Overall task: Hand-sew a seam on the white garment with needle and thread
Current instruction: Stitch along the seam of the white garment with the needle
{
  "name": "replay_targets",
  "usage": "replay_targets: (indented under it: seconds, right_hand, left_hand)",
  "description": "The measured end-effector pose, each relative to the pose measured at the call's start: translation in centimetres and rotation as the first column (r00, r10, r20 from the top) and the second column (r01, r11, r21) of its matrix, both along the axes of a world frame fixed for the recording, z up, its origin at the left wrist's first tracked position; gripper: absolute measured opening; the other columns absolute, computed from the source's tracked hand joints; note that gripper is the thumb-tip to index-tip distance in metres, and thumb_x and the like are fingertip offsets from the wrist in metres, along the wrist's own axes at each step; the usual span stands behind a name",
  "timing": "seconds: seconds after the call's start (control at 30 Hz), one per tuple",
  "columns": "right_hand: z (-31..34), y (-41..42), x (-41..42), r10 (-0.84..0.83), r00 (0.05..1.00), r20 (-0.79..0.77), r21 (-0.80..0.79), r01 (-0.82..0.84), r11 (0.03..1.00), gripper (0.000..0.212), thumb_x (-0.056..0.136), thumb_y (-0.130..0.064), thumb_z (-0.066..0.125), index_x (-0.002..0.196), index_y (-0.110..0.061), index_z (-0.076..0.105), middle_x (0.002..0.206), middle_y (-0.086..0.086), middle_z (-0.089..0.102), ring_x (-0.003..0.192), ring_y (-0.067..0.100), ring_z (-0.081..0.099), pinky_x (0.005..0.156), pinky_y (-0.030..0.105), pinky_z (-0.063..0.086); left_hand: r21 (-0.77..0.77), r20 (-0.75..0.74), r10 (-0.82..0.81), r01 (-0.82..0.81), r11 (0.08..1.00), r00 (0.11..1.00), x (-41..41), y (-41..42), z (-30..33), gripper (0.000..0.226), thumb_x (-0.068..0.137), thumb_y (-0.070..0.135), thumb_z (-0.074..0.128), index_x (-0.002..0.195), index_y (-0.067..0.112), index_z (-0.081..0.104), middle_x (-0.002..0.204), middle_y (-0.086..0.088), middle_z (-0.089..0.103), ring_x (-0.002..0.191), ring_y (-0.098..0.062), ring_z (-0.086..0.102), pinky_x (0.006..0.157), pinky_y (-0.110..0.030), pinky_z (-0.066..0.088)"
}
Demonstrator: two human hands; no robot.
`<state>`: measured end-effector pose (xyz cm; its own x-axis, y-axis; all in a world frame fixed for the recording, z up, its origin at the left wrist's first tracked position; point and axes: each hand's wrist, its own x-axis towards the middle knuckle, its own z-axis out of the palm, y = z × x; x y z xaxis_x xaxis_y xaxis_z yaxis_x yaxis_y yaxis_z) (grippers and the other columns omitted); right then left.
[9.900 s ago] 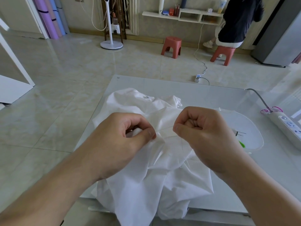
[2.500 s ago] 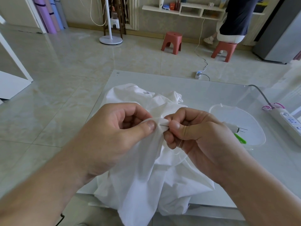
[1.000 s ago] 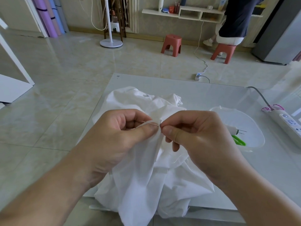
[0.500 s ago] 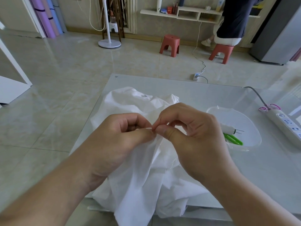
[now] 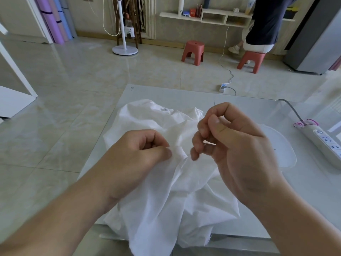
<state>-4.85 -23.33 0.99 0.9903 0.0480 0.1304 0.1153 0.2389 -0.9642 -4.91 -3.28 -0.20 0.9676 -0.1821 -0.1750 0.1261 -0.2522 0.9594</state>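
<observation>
1. Leftmost, the left hand (image 5: 140, 154) lies low over the white garment (image 5: 166, 191), thumb and curled forefinger pinching a small fold of the cloth.
2. Just beside it and a little higher, the right hand (image 5: 234, 145) has thumb and forefinger pinched on the needle (image 5: 213, 108), whose thin tip sticks up above the knuckles; the other fingers curl loosely. The thread is too fine to make out.
3. Rumpled, the garment is heaped on the near part of the glass table (image 5: 239, 106), and its front hangs over the near edge.
4. Behind the right hand a clear plastic lid (image 5: 282, 150) lies on the table, partly hidden by that hand.
5. Farther right a white power strip (image 5: 324, 143) rests on the table with its grey cord running back.
6. Beyond the table, on the pale tiled floor, stand a white fan base (image 5: 125, 49), a red stool (image 5: 192, 52) and a second red stool (image 5: 251, 60) with a person in a dark top (image 5: 265, 21) seated on it.
</observation>
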Motion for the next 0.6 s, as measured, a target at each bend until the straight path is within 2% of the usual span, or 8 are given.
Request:
replay_targets:
  seconds: [0.07,0.1,0.2,0.3,0.37,0.43,0.5,0.6]
  right_hand:
    - [-0.1,-0.2,0.1,-0.027,0.998,0.048,-0.231,0.038,0.972,0.018,0.108,0.003,0.045,0.093,-0.002,0.054,0.08,0.009,0.064,0.061,0.027,0.058,0.057,0.037,0.047]
    - [-0.1,-0.3,0.1,-0.03,0.997,0.076,-0.364,0.055,0.93,0.019,0.108,0.0,0.046,0.093,-0.008,0.056,0.084,0.003,0.071,0.061,0.025,0.059,0.057,0.037,0.045]
    - [-0.2,-0.4,-0.2,0.01,0.994,0.11,-0.72,0.073,0.691,0.026,0.109,-0.015,0.046,0.09,-0.031,0.054,0.09,-0.014,0.075,0.063,0.017,0.061,0.058,0.038,0.048]
    - [0.1,-0.6,-0.5,0.044,0.997,0.061,-0.876,0.032,0.482,0.02,0.109,-0.027,0.041,0.092,-0.035,0.049,0.086,-0.019,0.073,0.064,0.006,0.059,0.053,0.023,0.045]
    - [0.2,-0.7,-0.5,0.051,0.998,0.042,-0.915,0.017,0.403,0.019,0.109,-0.032,0.039,0.092,-0.035,0.047,0.083,-0.012,0.072,0.065,0.008,0.059,0.053,0.024,0.045]
    - [0.1,-0.7,-0.3,0.054,0.997,0.051,-0.913,0.025,0.407,0.018,0.108,-0.032,0.041,0.091,-0.033,0.048,0.076,-0.007,0.067,0.064,0.011,0.056,0.059,0.036,0.05]
    - [-0.3,-0.7,0.0,0.031,0.998,0.052,-0.845,0.027,0.533,0.017,0.106,-0.028,0.047,0.09,-0.029,0.053,0.069,-0.006,0.062,0.062,0.014,0.053,0.061,0.041,0.049]
    - [-0.9,-0.9,0.6,-0.037,0.998,0.052,-0.725,0.063,0.686,0.019,0.105,-0.02,0.052,0.088,-0.026,0.057,0.065,-0.005,0.055,0.062,0.016,0.046,0.061,0.042,0.041]
  left_hand:
    - [0.013,0.034,-0.012,0.011,1.0,0.999,-0.1,0.0,0.0,0.014,0.083,0.036,0.081,0.088,0.024,0.076,0.08,-0.014,0.066,0.074,-0.018,0.06,0.075,-0.037,0.046]
    - [0.019,0.056,-0.017,0.016,1.0,0.998,-0.1,-0.1,0.1,0.008,0.088,0.031,0.082,0.092,0.027,0.076,0.078,-0.015,0.062,0.073,-0.019,0.057,0.073,-0.035,0.044]
    - [0.014,0.108,-0.045,0.044,0.999,0.993,-0.1,-0.1,0.0,0.012,0.091,0.022,0.075,0.097,0.033,0.078,0.07,-0.003,0.052,0.068,-0.018,0.05,0.069,-0.032,0.04]
    - [0.034,0.143,-0.075,0.071,0.997,0.987,-0.1,-0.1,0.2,0.011,0.092,0.024,0.075,0.096,0.033,0.08,0.069,-0.001,0.049,0.068,-0.018,0.048,0.07,-0.029,0.04]
    - [0.057,0.156,-0.095,0.087,0.995,0.983,-0.1,0.0,0.3,0.009,0.092,0.028,0.075,0.094,0.033,0.082,0.073,-0.011,0.053,0.072,-0.027,0.052,0.072,-0.031,0.042]
    - [0.087,0.17,-0.11,0.097,0.992,0.979,-0.1,0.0,0.2,0.007,0.091,0.032,0.077,0.093,0.034,0.083,0.083,-0.016,0.065,0.084,-0.034,0.063,0.078,-0.038,0.051]
    - [0.1,0.179,-0.116,0.099,0.99,0.977,0.0,0.0,0.0,0.006,0.089,0.035,0.078,0.091,0.034,0.083,0.089,-0.004,0.077,0.092,-0.025,0.072,0.092,-0.044,0.058]
    - [0.111,0.167,-0.123,0.106,0.988,0.978,0.0,0.0,0.0,0.006,0.089,0.034,0.078,0.087,0.035,0.083,0.094,0.009,0.081,0.097,-0.011,0.075,0.095,-0.037,0.057]
